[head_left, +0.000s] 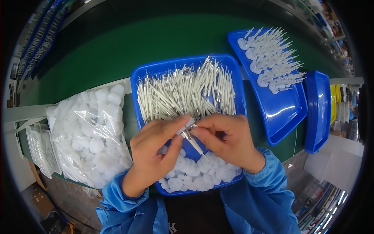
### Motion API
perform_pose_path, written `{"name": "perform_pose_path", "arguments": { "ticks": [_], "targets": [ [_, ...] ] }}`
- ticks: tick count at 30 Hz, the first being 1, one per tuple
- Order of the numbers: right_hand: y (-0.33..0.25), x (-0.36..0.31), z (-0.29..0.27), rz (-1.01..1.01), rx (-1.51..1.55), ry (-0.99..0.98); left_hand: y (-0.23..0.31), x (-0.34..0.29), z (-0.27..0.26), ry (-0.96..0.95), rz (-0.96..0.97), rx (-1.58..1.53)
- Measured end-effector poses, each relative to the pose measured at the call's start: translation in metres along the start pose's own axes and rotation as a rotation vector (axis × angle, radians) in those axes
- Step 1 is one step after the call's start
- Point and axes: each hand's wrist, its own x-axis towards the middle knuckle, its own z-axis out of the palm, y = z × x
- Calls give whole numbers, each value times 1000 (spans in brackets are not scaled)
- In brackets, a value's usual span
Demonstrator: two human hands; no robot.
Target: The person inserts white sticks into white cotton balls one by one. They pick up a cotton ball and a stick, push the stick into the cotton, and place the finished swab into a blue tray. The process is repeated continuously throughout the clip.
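Observation:
Over a blue tray (243,109), my left hand (154,150) is closed on a small white plastic piece (186,125) between thumb and fingers. Thin white rods with metal ends (193,143) slant down from that piece; how many cannot be made out. My right hand (233,138) meets it from the other side, thumb and index finger pinched at a rod's metal end by the piece. In the tray's far part lies a thick layer of similar white rods (167,91). Loose white round plastic pieces (194,171) fill its near part.
A clear bag (91,136) of white plastic pieces lies left, beside clear plastic packs (42,150). At the right, a second blue tray (282,117) holds rows of white pieces with upright rods (272,58). Stacked blue trays (318,111) stand beyond it on the green table (117,50).

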Motion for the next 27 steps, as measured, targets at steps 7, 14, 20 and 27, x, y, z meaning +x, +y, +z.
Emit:
{"name": "perform_pose_path", "arguments": {
  "ticks": [7, 14, 20, 27],
  "targets": [
    [5, 1, 9, -392, -435, 204, 3, 0, -1, -6, 109, 163],
    [11, 1, 8, -367, -379, 173, 2, -1, 0, -14, 117, 193],
    [11, 3, 4, -277, -244, 96, 6, -5, -1, -44, 47, 144],
    [5, 1, 1, -262, -212, 135, 10, -1, 5, -9, -232, -386]
  ]
}}
